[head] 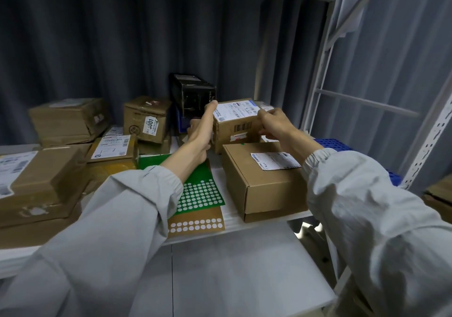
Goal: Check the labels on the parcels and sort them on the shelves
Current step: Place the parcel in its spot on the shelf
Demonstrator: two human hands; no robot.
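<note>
Fingers: left hand (199, 130) grips the left side of the small labelled parcel (236, 123), thumb up at its top corner; right hand (274, 123) curls round the right side. So both hands hold it, at the back of the shelf (259, 221), label up. Left to right: stacked cardboard boxes (46, 172) with labels, a green dotted sheet (199, 192), then the held parcel behind a flat brown box (264, 179), a blue crate (335, 144) at far right. Progress looks mid-sort (many parcels shelved, order unverifiable); this one seems at the label check or placement stage.
</note>
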